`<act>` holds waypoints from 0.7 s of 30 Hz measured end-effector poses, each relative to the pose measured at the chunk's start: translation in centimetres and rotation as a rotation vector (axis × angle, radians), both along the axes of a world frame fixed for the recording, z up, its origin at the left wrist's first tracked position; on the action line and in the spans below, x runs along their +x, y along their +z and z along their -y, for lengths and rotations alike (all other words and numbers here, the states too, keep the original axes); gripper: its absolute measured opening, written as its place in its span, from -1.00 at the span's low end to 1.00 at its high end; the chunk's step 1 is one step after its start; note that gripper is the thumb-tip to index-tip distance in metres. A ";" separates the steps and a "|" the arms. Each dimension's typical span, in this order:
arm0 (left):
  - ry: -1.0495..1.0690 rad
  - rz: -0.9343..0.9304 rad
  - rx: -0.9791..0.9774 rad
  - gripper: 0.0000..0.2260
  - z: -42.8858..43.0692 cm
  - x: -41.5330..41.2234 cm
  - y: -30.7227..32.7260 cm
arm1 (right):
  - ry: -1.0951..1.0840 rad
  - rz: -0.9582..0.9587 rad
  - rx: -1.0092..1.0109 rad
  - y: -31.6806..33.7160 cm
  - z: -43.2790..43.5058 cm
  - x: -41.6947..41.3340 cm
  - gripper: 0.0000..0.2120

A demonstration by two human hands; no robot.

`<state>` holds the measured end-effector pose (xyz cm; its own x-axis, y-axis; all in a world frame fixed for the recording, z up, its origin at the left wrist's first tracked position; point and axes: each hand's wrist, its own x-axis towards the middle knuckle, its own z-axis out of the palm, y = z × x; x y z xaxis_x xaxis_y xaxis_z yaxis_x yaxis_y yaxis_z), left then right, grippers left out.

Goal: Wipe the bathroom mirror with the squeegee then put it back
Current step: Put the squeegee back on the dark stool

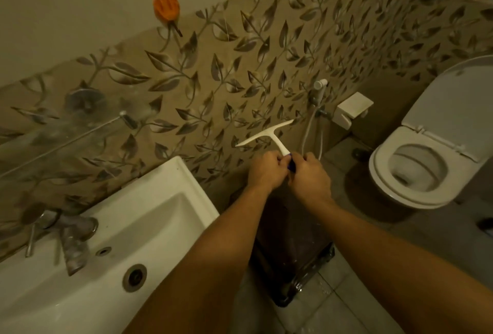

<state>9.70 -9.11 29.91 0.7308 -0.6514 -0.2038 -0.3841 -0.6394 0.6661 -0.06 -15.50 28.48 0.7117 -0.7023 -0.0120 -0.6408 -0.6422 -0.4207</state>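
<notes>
We've got both hands on the squeegee (269, 136) here: our left hand (264, 172) is pinching the handle just below the white stem, and our right hand (309, 176) is wrapped around the blue grip end. The white T-shaped blade sits tilted up above our knuckles, in front of the leaf-pattern wall tiles (213, 67). Below our forearms there's a dark bin (293, 261) on the floor. White sink (149, 216) off to the left, open toilet (418, 171) to the right, bidet sprayer (318, 85) on the wall between.
</notes>
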 end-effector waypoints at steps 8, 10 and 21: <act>0.030 -0.061 0.052 -0.73 0.9 0.1 -9.5 | -0.020 -0.020 0.079 -8.8 1.1 0.4 -0.63; 0.032 -0.070 0.063 -0.72 1.0 -0.1 -11.9 | -0.022 -0.035 0.098 -11.1 1.3 0.4 -0.62; 0.010 -0.122 0.190 -0.72 0.5 -1.1 -22.1 | -0.022 -0.134 0.185 -20.6 0.7 -0.4 -0.65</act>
<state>8.65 -9.63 7.76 0.6993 -0.5857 -0.4097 -0.3013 -0.7614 0.5741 -0.46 -16.25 7.93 0.6796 -0.6949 -0.2352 -0.7119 -0.5471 -0.4404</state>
